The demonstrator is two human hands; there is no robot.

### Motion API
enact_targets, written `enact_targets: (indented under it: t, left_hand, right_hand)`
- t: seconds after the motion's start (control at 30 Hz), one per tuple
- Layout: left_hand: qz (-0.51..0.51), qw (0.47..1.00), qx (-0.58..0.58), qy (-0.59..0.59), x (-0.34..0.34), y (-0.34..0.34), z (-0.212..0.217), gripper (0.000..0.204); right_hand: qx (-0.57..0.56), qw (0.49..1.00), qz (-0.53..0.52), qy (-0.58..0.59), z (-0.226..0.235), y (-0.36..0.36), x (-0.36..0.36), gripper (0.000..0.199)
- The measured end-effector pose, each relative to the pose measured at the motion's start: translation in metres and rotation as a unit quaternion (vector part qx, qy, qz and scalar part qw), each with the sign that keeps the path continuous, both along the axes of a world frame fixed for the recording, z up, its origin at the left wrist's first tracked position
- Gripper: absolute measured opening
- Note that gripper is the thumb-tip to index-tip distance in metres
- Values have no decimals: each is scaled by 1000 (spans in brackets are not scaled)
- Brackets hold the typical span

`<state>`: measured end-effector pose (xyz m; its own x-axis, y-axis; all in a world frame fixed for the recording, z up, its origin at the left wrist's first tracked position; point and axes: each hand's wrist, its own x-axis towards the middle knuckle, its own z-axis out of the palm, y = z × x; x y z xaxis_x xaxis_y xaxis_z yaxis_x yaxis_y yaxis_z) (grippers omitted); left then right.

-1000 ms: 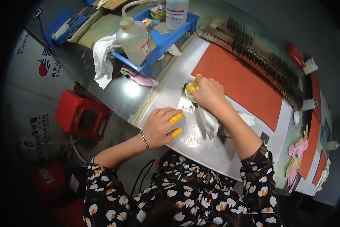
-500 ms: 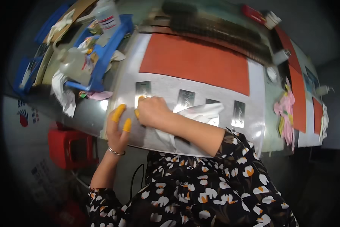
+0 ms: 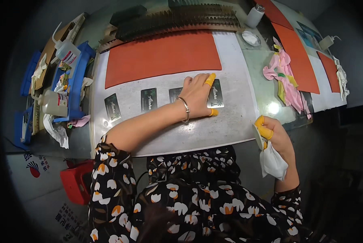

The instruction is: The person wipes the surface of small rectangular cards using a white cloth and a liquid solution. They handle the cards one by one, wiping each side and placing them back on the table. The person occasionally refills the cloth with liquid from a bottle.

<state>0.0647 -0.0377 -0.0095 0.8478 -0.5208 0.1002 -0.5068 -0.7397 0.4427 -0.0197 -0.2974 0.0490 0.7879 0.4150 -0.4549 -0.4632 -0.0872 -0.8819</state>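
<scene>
My left hand point(image 3: 198, 95) reaches across to the rightmost dark printed card point(image 3: 216, 94). Its yellow-capped thumb and index finger are spread to the card's near and far ends; whether they grip it I cannot make out. Three similar cards stretch away leftward: one dark card point(image 3: 112, 107) at the far left, a second card point(image 3: 149, 100) beside it, and a third card point(image 3: 174, 94) partly hidden by my left hand. Off the table's front right, my right hand point(image 3: 279, 139) is closed on a hanging white cloth point(image 3: 273, 162), with a thin pale flat piece point(image 3: 259, 137) at its fingertips.
An orange-red mat point(image 3: 165, 56) lies beyond the cards, with dark slotted racks point(image 3: 169, 24) behind. Blue trays with squeeze bottles point(image 3: 55, 103) stand left. A pink cloth point(image 3: 284, 77), white bottle point(image 3: 255, 16) and small dish point(image 3: 251, 38) are right. A red stool point(image 3: 77, 182) is below left.
My left hand has moved right, from the table's left edge to the rightmost card. My right hand has left the leftmost card and swung right, off the table, carrying the white cloth.
</scene>
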Motion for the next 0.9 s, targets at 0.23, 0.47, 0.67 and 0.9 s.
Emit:
enact_targets:
  t: [0.23, 0.47, 0.67, 0.9]
  left_hand:
    - [-50, 993, 106, 1, 3, -23, 19, 76]
    - [-29, 984, 169, -45, -17, -29, 33, 60]
    - [-18, 996, -79, -24, -17, -2, 1, 93]
    - [78, 994, 75, 25, -35, 69, 0, 106]
  right_hand:
    - [39, 974, -208, -76, -56, -19, 9, 16]
    - [43, 966, -212, -144, -76, -5, 29, 17]
    - [53, 969, -191, -147, -80, -9, 29, 18]
    - [62, 961, -219, -158, -92, -15, 23, 14]
